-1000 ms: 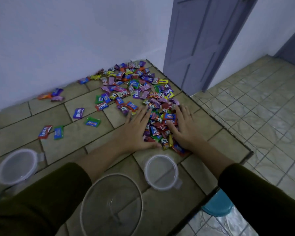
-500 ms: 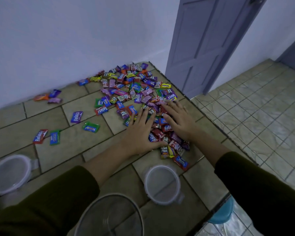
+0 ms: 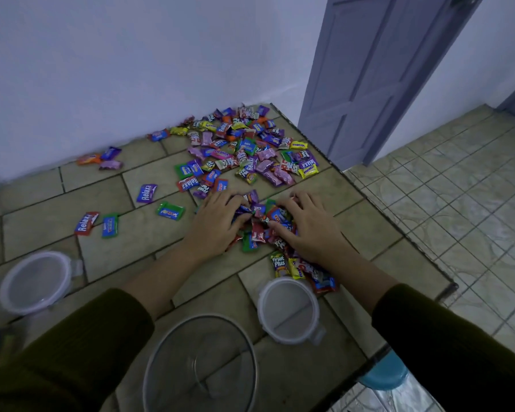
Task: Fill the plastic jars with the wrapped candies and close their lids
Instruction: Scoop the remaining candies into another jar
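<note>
Jars stand open-topped at the near side of the tiled table: a small clear jar just in front of the right forearm, another clear jar well off to the left, and a large round container at the bottom edge between the sleeves. All three show only their bare bottoms. The wrapped candies lie outside them, strewn toward the far corner by the wall. The left hand and right hand close in from both sides, fingers curled round a heap of those candies. A few lie just beside the small jar's rim.
</note>
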